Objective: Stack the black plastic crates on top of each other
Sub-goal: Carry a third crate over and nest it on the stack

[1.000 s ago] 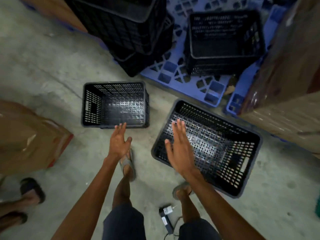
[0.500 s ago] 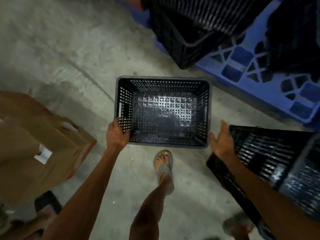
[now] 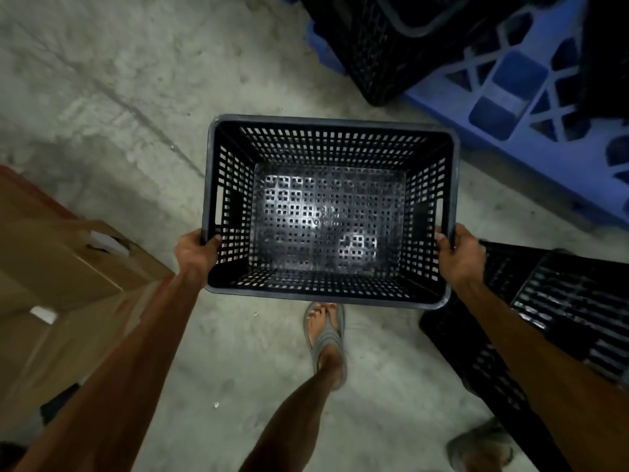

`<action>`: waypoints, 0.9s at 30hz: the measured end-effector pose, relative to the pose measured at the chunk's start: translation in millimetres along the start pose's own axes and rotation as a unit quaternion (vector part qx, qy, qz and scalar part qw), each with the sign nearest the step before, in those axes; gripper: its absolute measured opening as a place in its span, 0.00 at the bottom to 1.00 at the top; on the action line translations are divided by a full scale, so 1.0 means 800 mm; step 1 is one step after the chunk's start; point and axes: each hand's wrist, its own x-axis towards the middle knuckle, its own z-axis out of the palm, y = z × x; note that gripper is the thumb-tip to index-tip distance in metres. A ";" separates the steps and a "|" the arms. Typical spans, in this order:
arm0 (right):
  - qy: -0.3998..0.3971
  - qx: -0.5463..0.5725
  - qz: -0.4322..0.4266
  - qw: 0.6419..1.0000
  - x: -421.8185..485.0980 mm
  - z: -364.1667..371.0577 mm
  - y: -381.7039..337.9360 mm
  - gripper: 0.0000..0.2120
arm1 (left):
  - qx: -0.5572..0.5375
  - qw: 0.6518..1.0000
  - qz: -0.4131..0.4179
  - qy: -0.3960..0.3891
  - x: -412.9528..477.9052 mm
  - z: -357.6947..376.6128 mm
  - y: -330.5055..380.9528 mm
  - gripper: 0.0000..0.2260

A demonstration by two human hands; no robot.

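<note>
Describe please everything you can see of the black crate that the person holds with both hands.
The black crate is rectangular, apparently moulded plastic, with a smooth grey-looking rim, lattice walls pierced by small square holes, and a perforated glossy floor. A slot handle is cut into each short wall. It is empty, open side up, roughly level. The left hand grips its left rim, the right hand its right rim, both near the near corners. It sits between a cardboard box and another crate.

Left hand [image 3: 194, 248], right hand [image 3: 457, 252] gripping black crate [image 3: 328, 212], concrete floor [image 3: 102, 97]
</note>
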 end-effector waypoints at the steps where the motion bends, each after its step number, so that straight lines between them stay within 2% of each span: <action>1: -0.001 0.008 -0.001 1.000 -0.013 -0.019 -0.007 0.13 | 0.003 1.000 0.003 0.001 -0.013 -0.016 0.009 0.11; 5: -0.010 -0.001 -0.026 1.000 -0.091 -0.120 -0.048 0.13 | 0.027 0.999 0.022 -0.002 -0.095 -0.104 0.049 0.14; 9: 0.002 0.012 -0.027 1.000 -0.215 -0.274 -0.112 0.14 | 0.012 0.999 0.053 -0.005 -0.246 -0.246 0.112 0.16; 16: 0.085 0.076 -0.056 0.992 -0.372 -0.473 -0.139 0.13 | -0.001 0.990 0.139 0.036 -0.465 -0.399 0.167 0.19; 19: 0.130 0.102 -0.086 0.983 -0.414 -0.537 -0.107 0.12 | 0.024 0.981 0.188 0.048 -0.539 -0.409 0.183 0.21; 22: 0.193 0.097 -0.099 0.971 -0.441 -0.586 -0.055 0.10 | 0.032 0.966 0.251 0.054 -0.605 -0.387 0.198 0.16; 27: 0.232 0.111 -0.061 0.965 -0.478 -0.659 0.078 0.07 | 0.034 0.952 0.305 0.026 -0.707 -0.290 0.212 0.15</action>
